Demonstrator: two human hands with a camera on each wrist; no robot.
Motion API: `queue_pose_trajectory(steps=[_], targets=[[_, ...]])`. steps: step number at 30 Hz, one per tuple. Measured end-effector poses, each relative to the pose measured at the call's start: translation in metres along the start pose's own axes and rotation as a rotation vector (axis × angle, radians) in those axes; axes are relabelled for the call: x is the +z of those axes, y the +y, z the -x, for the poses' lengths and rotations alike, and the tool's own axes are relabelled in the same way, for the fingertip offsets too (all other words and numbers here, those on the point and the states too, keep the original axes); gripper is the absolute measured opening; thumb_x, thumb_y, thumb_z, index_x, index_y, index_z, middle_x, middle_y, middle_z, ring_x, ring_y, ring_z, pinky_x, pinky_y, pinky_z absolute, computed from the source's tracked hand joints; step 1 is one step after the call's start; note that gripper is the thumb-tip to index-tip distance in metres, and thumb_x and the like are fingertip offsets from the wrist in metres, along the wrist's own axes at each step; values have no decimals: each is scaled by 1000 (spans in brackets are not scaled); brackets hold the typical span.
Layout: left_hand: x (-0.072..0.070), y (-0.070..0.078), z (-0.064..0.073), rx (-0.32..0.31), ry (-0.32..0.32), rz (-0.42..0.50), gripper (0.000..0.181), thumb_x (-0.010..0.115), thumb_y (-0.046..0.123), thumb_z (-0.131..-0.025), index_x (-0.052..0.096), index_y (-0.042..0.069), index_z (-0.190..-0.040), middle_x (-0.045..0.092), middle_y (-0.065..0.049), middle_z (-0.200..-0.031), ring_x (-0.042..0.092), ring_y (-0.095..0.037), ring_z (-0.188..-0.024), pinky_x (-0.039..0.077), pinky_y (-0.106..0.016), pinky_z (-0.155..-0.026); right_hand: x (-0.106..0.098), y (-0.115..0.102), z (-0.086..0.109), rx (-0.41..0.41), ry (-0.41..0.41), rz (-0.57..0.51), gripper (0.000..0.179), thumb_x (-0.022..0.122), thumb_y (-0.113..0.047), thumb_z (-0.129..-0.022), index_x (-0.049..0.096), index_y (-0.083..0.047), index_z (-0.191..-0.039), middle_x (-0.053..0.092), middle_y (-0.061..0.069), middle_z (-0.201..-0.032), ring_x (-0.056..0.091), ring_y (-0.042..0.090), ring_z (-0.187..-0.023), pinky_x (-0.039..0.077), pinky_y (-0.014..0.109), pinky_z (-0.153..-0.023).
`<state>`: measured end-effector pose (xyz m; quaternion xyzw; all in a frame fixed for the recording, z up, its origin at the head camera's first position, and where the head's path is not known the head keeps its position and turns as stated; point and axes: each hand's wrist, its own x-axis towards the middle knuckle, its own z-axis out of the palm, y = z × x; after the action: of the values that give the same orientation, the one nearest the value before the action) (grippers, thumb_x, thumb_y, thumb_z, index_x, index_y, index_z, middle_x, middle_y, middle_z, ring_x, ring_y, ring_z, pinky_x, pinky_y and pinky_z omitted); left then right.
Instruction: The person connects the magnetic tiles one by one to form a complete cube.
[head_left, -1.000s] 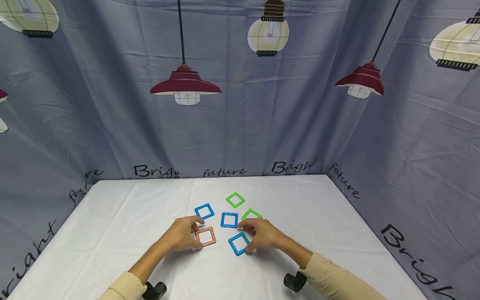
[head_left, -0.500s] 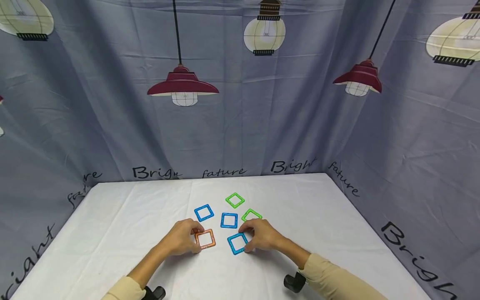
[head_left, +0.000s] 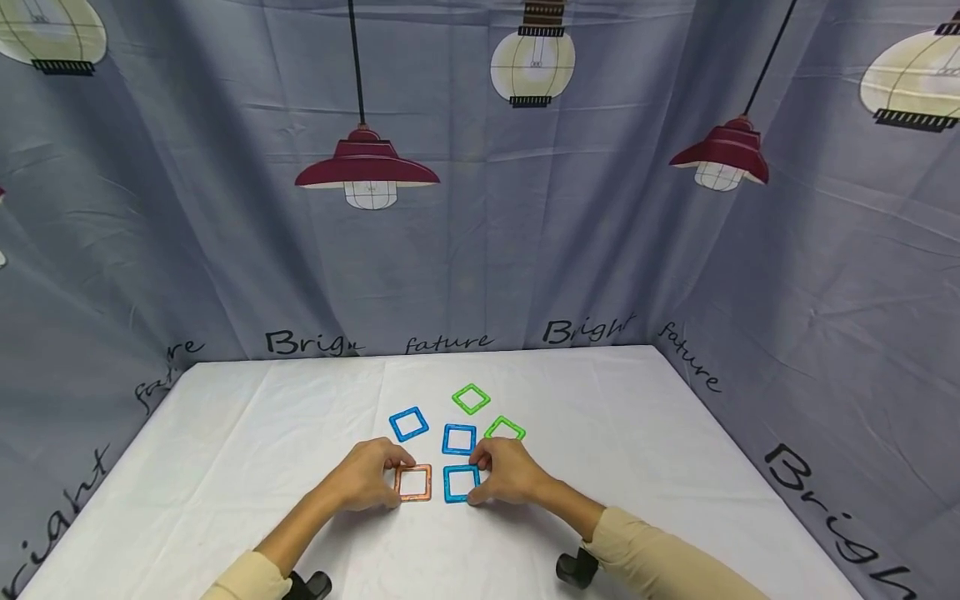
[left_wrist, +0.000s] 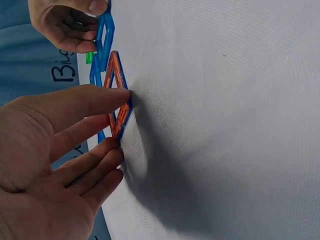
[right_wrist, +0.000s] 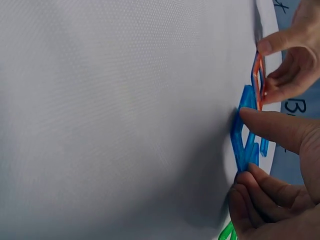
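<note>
Near the front of the group, my left hand [head_left: 366, 475] pinches an orange square magnetic tile [head_left: 428, 483] by opposite edges at its left side. A blue edge shows along this tile's underside in the left wrist view. To its right, my right hand [head_left: 508, 472] holds a blue square magnetic tile [head_left: 447, 483] between thumb and fingers. The two held tiles face each other, a small gap apart in the head view. Just behind lies another blue tile [head_left: 446, 439], close to the right fingertips. A green tile [head_left: 517, 432] is partly covered by the right hand.
A further blue tile [head_left: 408, 424] lies behind the left hand, turned at an angle. Farthest back is a second green tile [head_left: 471, 399], set cornerwise. All of them are on a white-covered table [head_left: 645, 442], with a grey printed curtain [head_left: 450, 275] around it.
The blue tile has turned square to the table and moved left with my right hand, closer to the orange tile. The orange tile has straightened in my left hand.
</note>
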<state>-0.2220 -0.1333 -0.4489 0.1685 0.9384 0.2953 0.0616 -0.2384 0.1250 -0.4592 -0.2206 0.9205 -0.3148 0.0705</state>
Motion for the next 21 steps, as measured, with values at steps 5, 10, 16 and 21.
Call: queue_pose_trajectory(steps=[5, 10, 16, 21], targets=[[0, -1, -1, -9, -5, 1, 48, 91, 1, -61, 77, 11, -106, 67, -2, -99, 58, -21, -93, 49, -45, -86, 4, -5, -4, -9, 2, 10, 43, 93, -19, -67, 68, -5, -98, 62, 1, -87, 52, 11, -79, 46, 24, -74], [0, -1, -2, -35, -19, 12, 48, 91, 2, -62, 77, 12, -107, 65, -1, -98, 57, -21, -91, 49, -44, -85, 7, -10, -8, -15, -1, 22, 42, 94, -21, -67, 68, -6, -96, 62, 1, -86, 51, 10, -78, 46, 23, -73], [-1, -1, -2, -47, -28, 18, 49, 91, 1, -62, 77, 12, -107, 65, -2, -99, 57, -22, -93, 49, -46, -87, 9, -12, -9, -1, -8, 41, 42, 94, -23, -67, 68, -8, -96, 62, 0, -86, 51, 9, -78, 46, 24, -73], [-3, -1, 0, -48, -33, 25, 52, 91, 1, -61, 74, 10, -110, 65, -2, -100, 58, -21, -95, 49, -47, -90, 6, -12, -7, -3, -35, 43, 45, 95, -22, -67, 68, -8, -101, 62, -1, -88, 52, 10, -81, 47, 25, -76]])
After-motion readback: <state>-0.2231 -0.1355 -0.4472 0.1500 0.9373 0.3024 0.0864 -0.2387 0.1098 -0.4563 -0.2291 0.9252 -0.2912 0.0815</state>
